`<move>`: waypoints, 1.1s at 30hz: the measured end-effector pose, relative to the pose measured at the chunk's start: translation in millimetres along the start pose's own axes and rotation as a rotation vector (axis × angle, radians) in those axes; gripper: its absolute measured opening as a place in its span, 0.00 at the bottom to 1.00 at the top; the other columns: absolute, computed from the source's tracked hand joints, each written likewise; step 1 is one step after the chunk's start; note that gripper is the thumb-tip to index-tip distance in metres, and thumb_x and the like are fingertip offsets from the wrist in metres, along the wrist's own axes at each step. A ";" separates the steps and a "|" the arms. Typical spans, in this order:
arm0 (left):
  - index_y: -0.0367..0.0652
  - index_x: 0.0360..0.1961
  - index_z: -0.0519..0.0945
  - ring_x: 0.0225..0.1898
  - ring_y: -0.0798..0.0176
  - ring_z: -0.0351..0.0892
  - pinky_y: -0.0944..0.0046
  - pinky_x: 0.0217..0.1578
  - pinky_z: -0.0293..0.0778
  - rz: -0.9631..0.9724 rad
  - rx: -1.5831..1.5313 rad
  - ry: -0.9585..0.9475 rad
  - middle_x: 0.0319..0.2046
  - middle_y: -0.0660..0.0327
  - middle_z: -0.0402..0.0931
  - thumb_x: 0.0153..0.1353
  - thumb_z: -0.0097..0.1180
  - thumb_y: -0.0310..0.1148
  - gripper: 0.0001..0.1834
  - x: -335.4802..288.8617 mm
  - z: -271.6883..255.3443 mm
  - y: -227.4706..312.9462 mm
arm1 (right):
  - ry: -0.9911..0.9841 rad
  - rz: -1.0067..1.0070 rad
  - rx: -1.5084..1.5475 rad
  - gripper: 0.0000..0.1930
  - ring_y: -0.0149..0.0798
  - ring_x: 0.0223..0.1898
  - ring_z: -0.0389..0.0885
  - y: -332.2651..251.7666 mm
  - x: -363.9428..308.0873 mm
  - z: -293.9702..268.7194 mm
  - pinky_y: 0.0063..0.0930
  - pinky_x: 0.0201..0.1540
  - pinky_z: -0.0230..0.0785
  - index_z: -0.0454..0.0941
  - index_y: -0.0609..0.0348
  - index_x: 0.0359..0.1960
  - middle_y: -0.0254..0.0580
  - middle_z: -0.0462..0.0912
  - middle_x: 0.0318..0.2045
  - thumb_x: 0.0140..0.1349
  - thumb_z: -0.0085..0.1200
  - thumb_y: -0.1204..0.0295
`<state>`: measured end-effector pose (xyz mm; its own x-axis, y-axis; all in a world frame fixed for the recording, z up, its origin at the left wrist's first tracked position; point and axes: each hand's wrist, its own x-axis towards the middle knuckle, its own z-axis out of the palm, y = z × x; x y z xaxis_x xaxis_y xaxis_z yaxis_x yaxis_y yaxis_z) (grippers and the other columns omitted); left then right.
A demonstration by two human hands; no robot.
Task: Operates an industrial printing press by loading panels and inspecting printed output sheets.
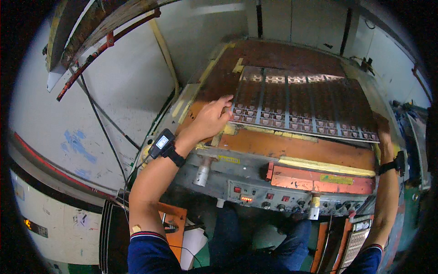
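A large thin panel (299,102) lies on the brown bed of a machine. Rows of small square patterns and pale bluish stripes cover its dark surface. My left hand (212,119) is at the panel's left edge, palm down, with fingers apart and their tips close to or touching that edge. On the opposite side, my right hand (382,130) is against the panel's right edge near its front corner. That hand is dim and its fingers are mostly hidden, so its grip does not show. Under the panel's front edge runs an orange-brown strip with yellow tape.
The machine's front carries a control panel (278,196) with knobs and red switches, an orange bar (319,180) and metal fittings. A dark frame with a red rod (86,73) overhangs the upper left. Orange-edged boards (175,228) stand below. Black cables hang at the left.
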<state>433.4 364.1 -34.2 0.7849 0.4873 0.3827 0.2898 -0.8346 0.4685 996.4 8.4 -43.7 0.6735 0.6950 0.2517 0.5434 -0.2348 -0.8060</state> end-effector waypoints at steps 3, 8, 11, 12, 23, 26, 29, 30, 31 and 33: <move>0.34 0.60 0.64 0.52 0.45 0.73 0.54 0.53 0.67 0.045 0.060 -0.003 0.49 0.45 0.75 0.63 0.47 0.36 0.26 1.0 -2.0 4.1 | 0.000 0.007 -0.010 0.15 0.33 0.42 0.75 8.5 1.5 1.4 0.28 0.49 0.65 0.79 0.63 0.44 0.38 0.80 0.41 0.64 0.46 0.65; 0.36 0.60 0.65 0.52 0.43 0.72 0.52 0.53 0.66 0.024 0.133 -0.037 0.48 0.45 0.75 0.63 0.47 0.38 0.26 2.4 -7.4 12.7 | -0.016 0.017 -0.023 0.15 0.33 0.42 0.75 44.9 13.8 -2.0 0.29 0.48 0.65 0.79 0.63 0.44 0.38 0.80 0.41 0.64 0.45 0.66; 0.37 0.60 0.65 0.52 0.43 0.72 0.52 0.53 0.66 0.044 0.202 -0.067 0.48 0.45 0.75 0.63 0.47 0.39 0.26 4.6 -7.4 18.0 | 0.024 -0.110 -0.279 0.15 0.35 0.44 0.74 53.5 12.8 2.8 0.30 0.49 0.65 0.76 0.61 0.47 0.39 0.78 0.44 0.65 0.45 0.66; 0.37 0.60 0.66 0.52 0.43 0.72 0.52 0.54 0.66 0.016 0.222 -0.078 0.48 0.46 0.75 0.63 0.47 0.39 0.26 5.2 -7.9 19.6 | 0.063 -0.086 -0.341 0.16 0.37 0.47 0.73 47.6 6.9 2.6 0.31 0.51 0.65 0.75 0.61 0.49 0.42 0.77 0.47 0.65 0.45 0.65; 0.35 0.62 0.64 0.60 0.57 0.67 0.59 0.60 0.60 -0.055 -0.409 -0.094 0.55 0.49 0.70 0.65 0.45 0.30 0.24 -107.1 -32.7 91.8 | 0.168 -0.275 -0.010 0.13 0.38 0.44 0.79 -99.7 -291.6 48.1 0.30 0.48 0.70 0.78 0.63 0.45 0.47 0.83 0.40 0.63 0.51 0.68; 0.33 0.60 0.65 0.55 0.57 0.72 0.61 0.57 0.63 -0.081 -0.421 -0.242 0.50 0.49 0.74 0.63 0.48 0.31 0.25 -175.0 -39.3 106.8 | -0.073 0.011 -0.160 0.13 0.50 0.44 0.79 -61.4 -410.1 74.3 0.37 0.49 0.70 0.78 0.65 0.43 0.53 0.81 0.40 0.60 0.53 0.70; 0.32 0.58 0.67 0.51 0.58 0.75 0.61 0.55 0.65 -0.097 -0.512 -0.386 0.48 0.50 0.76 0.60 0.53 0.30 0.25 -217.8 -21.0 116.7 | -0.166 0.209 -0.418 0.14 0.54 0.44 0.78 4.7 -493.0 74.6 0.42 0.49 0.70 0.79 0.64 0.43 0.55 0.80 0.42 0.58 0.54 0.70; 0.32 0.58 0.67 0.51 0.58 0.75 0.61 0.55 0.65 -0.098 -0.494 -0.380 0.48 0.50 0.76 0.60 0.53 0.30 0.25 -225.3 -11.7 120.5 | -0.149 0.345 -0.398 0.14 0.53 0.44 0.79 31.1 -510.0 67.4 0.42 0.49 0.70 0.79 0.63 0.43 0.55 0.80 0.42 0.56 0.54 0.71; 0.32 0.57 0.68 0.51 0.58 0.75 0.61 0.55 0.66 -0.139 -0.546 -0.413 0.47 0.50 0.76 0.59 0.54 0.29 0.25 -232.7 -2.8 125.9 | -0.075 0.441 -0.355 0.14 0.53 0.43 0.79 53.4 -532.4 56.8 0.42 0.48 0.70 0.80 0.61 0.43 0.54 0.81 0.41 0.54 0.55 0.72; 0.31 0.55 0.69 0.49 0.58 0.77 0.62 0.53 0.68 -0.238 -0.630 -0.456 0.44 0.49 0.78 0.57 0.56 0.29 0.24 -243.6 11.5 139.7 | 0.002 0.445 -0.565 0.14 0.55 0.41 0.79 99.8 -553.6 33.3 0.44 0.47 0.71 0.80 0.61 0.40 0.55 0.81 0.39 0.51 0.55 0.72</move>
<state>289.0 125.8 -71.2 0.9263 0.3678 -0.0821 0.2213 -0.3546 0.9084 661.1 -377.1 -281.3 0.8918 0.4510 -0.0349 0.3934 -0.8114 -0.4322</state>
